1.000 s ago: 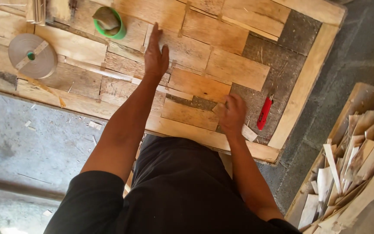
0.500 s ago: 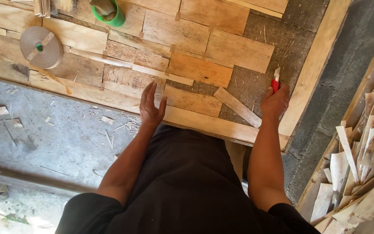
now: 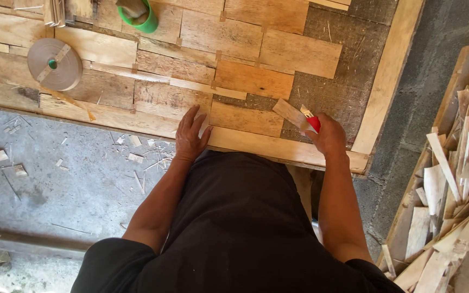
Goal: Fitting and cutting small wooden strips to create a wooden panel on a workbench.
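Observation:
My left hand (image 3: 191,135) rests flat, fingers apart, on the near edge of a work board (image 3: 386,81) covered with taped-together sheets of thin wood veneer (image 3: 253,80). My right hand (image 3: 328,135) grips a red-handled utility knife (image 3: 311,121) with its blade pointing up-left. The blade touches a small loose veneer strip (image 3: 289,113) lying on the bare dark part of the board. Whether the fingers also hold that strip is unclear.
A roll of brown paper tape (image 3: 55,63) lies at the board's left. A green tape ring (image 3: 137,13) sits at the top. A crate of veneer offcuts (image 3: 457,179) stands on the right. Wood scraps litter the concrete floor (image 3: 55,179) at left.
My left hand pulled back from far on the board to its near edge. My right hand picked up the red knife and brought it left to the small strip.

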